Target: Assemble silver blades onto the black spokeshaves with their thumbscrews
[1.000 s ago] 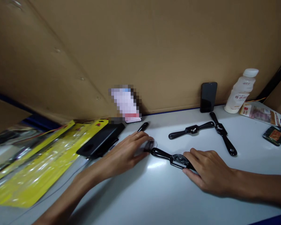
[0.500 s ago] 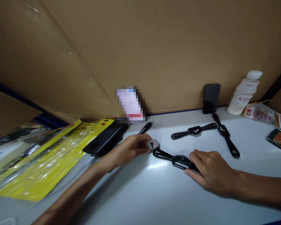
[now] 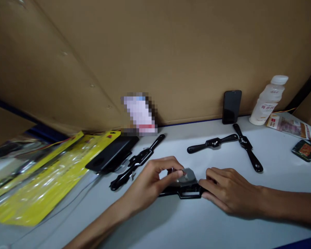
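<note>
Grey plate [image 3: 188,176] close over black tool [image 3: 172,192], at five o'clock from mid-view
Left hand [image 3: 155,178] pinches the plate, thumb against fingers; right hand [image 3: 229,190] clamps the tool's three-o'clock end; plate seems light, stiff, perhaps sharp-edged, best held by its faces; glossy tool may slip.

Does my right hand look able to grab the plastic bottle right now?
Probably not yet: your right hand grips a spokeshave body, though only another spokeshave lies between it and the plastic bottle.
</note>
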A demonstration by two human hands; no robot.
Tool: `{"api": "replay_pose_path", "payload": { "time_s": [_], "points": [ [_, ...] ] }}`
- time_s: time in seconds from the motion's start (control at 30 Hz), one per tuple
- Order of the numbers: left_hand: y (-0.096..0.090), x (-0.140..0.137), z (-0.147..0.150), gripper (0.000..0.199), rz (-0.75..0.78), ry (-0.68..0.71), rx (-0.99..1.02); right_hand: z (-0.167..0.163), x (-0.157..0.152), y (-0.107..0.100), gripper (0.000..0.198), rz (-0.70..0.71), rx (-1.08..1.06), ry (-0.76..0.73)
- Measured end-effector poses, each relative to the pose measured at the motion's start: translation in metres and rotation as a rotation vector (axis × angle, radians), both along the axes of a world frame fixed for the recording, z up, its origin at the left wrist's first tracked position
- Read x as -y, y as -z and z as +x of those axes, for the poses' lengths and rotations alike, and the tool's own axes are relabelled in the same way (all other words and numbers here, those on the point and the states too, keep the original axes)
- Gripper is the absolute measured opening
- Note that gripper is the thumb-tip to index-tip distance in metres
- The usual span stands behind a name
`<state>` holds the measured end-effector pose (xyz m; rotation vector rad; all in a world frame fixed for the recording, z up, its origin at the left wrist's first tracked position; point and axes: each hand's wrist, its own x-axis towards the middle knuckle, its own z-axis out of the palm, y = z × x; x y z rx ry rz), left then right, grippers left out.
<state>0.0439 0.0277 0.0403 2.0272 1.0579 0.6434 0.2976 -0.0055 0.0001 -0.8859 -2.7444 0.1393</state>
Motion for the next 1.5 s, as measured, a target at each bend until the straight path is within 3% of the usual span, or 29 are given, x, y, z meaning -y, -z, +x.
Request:
{"api": "replay_pose_path", "payload": {
  "time_s": [0.2, 0.4, 0.77, 1.23, 1.5],
  "points": [
    [0.015, 0.007, 0.007, 0.021, -0.013, 0.044, -0.051, -0.001, 0.000, 0.002, 0.019, -0.022, -0.007, 0.017],
    [0.017, 0.007, 0.008, 0.017, -0.014, 0.079, -0.063, 0.000, 0.000, 0.000, 0.017, -0.037, 0.011, -0.012],
    [0.028, 0.005, 0.010, 0.015, -0.060, 0.076, -0.082, -0.002, 0.004, 0.006, 0.020, 0.228, 0.061, -0.052],
    [0.030, 0.010, 0.014, 0.020, -0.006, 0.078, -0.086, 0.000, 0.001, 0.003, 0.023, 0.110, 0.029, -0.059],
    [0.027, 0.011, 0.014, 0.019, 0.054, 0.077, -0.109, -0.001, 0.000, 0.001, 0.024, 0.116, -0.089, -0.027]
  ]
}}
